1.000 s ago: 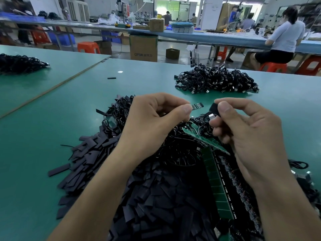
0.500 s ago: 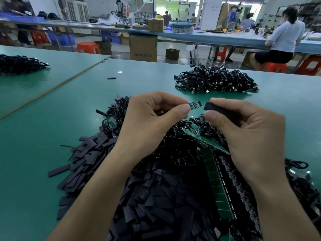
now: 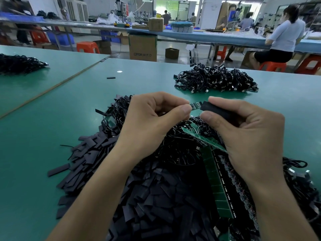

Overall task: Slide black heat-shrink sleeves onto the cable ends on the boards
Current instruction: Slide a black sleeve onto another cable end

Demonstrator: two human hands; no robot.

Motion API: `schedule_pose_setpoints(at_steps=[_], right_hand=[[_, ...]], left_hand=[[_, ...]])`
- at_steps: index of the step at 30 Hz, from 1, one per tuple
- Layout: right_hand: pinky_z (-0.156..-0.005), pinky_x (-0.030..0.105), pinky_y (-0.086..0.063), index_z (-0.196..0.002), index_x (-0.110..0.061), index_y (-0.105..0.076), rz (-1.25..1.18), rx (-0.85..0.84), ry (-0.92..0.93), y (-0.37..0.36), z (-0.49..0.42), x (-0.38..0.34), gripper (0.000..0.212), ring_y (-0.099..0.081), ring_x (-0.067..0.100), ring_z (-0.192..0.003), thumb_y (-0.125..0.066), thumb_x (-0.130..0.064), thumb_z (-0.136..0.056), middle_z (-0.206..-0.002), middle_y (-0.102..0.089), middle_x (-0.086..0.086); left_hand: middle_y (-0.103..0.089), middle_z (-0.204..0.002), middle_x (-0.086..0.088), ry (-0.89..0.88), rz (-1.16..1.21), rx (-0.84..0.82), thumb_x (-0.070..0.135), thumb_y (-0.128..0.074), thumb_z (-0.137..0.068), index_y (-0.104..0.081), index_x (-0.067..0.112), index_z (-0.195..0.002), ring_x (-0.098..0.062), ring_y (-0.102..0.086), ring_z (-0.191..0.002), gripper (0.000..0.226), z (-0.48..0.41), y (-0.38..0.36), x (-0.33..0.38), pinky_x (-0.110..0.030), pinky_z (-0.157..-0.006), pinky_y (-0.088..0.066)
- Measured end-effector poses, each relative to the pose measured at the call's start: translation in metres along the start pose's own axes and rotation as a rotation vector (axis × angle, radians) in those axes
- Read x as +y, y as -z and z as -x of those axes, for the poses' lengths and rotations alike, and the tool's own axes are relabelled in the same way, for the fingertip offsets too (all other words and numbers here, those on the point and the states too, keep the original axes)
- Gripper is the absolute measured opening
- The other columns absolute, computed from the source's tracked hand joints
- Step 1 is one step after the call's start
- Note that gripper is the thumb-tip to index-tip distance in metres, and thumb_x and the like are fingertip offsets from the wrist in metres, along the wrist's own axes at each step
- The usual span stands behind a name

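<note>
My left hand (image 3: 152, 122) pinches a small green board end (image 3: 196, 105) between thumb and forefinger, its tip sticking out to the right. My right hand (image 3: 246, 136) grips a black heat-shrink sleeve (image 3: 215, 108), whose open mouth touches the tip of that board end. Below both hands lie strips of green boards (image 3: 215, 180) with black cables (image 3: 177, 150) tangled over them. A large heap of loose black sleeves (image 3: 139, 197) covers the table in front of me.
The green table (image 3: 52, 136) holds a second bundle of black cables (image 3: 215, 79) at the back right and another (image 3: 19, 63) at the far left. A stray sleeve (image 3: 111, 77) lies alone. A person (image 3: 284, 35) sits at a bench behind.
My right hand turned the sleeve lengthwise and brought its mouth leftward up to the board end. My left hand stayed nearly still, holding the board end.
</note>
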State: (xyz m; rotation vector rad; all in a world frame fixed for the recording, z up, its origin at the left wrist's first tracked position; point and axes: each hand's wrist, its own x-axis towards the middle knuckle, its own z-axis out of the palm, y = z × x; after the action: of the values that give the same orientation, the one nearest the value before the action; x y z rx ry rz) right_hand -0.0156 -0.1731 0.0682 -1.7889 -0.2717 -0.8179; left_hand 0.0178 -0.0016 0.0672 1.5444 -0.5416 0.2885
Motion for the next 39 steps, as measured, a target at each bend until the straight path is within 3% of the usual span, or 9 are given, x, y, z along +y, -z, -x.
schedule_pose_setpoints(at_steps=[10,14,18,23,28,31,36,39], right_hand=[[-0.067,0.012,-0.052,-0.096,-0.031,-0.075,-0.104,-0.040,-0.041,0.002,0.000,0.004,0.025,-0.071,0.001,-0.070,-0.081,-0.030,-0.071,-0.085,-0.077,-0.017],[-0.065,0.010,-0.051,-0.096,-0.032,-0.075,-0.104,-0.038,-0.043,0.003,0.000,0.006,0.026,-0.069,-0.001,-0.066,-0.081,-0.031,-0.071,-0.083,-0.076,-0.017],[-0.063,0.009,-0.049,-0.097,-0.034,-0.075,-0.124,-0.056,-0.037,0.004,0.000,0.006,0.028,-0.066,-0.001,-0.062,-0.081,-0.031,-0.070,-0.081,-0.076,-0.019],[-0.072,0.015,-0.056,-0.096,-0.035,-0.079,-0.141,-0.210,-0.038,0.008,-0.001,0.009,0.026,-0.073,0.002,-0.076,-0.081,-0.031,-0.070,-0.086,-0.077,-0.017],[-0.078,0.018,-0.056,-0.097,-0.039,-0.078,-0.185,-0.293,-0.037,0.009,-0.001,0.014,0.028,-0.074,0.006,-0.084,-0.084,-0.031,-0.072,-0.090,-0.078,-0.014],[-0.078,0.019,-0.057,-0.098,-0.037,-0.079,-0.189,-0.323,-0.038,0.009,-0.002,0.017,0.027,-0.075,0.008,-0.085,-0.083,-0.026,-0.073,-0.090,-0.078,-0.012],[-0.076,0.020,-0.057,-0.095,-0.040,-0.079,-0.196,-0.398,-0.090,0.014,-0.003,0.016,0.025,-0.074,0.007,-0.082,-0.080,-0.036,-0.071,-0.088,-0.078,-0.010],[-0.071,0.021,-0.058,-0.094,-0.039,-0.079,-0.164,-0.391,-0.089,0.014,-0.002,0.017,0.023,-0.073,0.010,-0.074,-0.081,-0.026,-0.075,-0.085,-0.078,-0.008]], left_hand=[[-0.077,-0.075,0.004,0.017,-0.003,-0.012,0.014,-0.077,-0.085,-0.075,0.022,-0.086,-0.009,-0.074,-0.073,0.008,0.000,0.001,0.000,-0.015,-0.071,-0.054],[-0.077,-0.078,0.002,0.027,-0.013,-0.033,0.016,-0.077,-0.084,-0.076,0.022,-0.087,-0.015,-0.075,-0.076,0.006,0.000,0.001,0.002,-0.029,-0.079,-0.061],[-0.077,-0.079,0.000,0.028,-0.022,-0.061,0.020,-0.077,-0.082,-0.076,0.020,-0.089,-0.020,-0.074,-0.077,0.007,0.000,0.004,0.003,-0.039,-0.082,-0.059],[-0.077,-0.080,-0.002,0.057,-0.053,-0.140,0.021,-0.075,-0.082,-0.077,0.021,-0.089,-0.031,-0.072,-0.079,0.007,-0.001,0.006,0.001,-0.041,-0.077,-0.058],[-0.075,-0.075,-0.002,0.106,-0.016,-0.170,0.022,-0.081,-0.079,-0.072,0.021,-0.088,-0.012,-0.065,-0.065,0.012,0.000,0.005,0.001,-0.022,-0.066,-0.051],[-0.069,-0.068,-0.002,0.129,0.000,-0.179,0.028,-0.080,-0.071,-0.065,0.020,-0.077,-0.014,-0.056,-0.062,0.019,0.000,0.006,0.002,-0.022,-0.060,-0.042],[-0.069,-0.065,0.003,0.160,-0.047,-0.237,0.029,-0.081,-0.069,-0.063,0.019,-0.077,-0.016,-0.047,-0.061,0.022,0.001,0.006,0.000,-0.020,-0.055,-0.034],[-0.071,-0.064,0.003,0.144,-0.111,-0.157,0.032,-0.084,-0.065,-0.064,0.016,-0.077,-0.011,-0.054,-0.056,0.028,0.002,0.003,0.000,-0.015,-0.053,-0.038]])
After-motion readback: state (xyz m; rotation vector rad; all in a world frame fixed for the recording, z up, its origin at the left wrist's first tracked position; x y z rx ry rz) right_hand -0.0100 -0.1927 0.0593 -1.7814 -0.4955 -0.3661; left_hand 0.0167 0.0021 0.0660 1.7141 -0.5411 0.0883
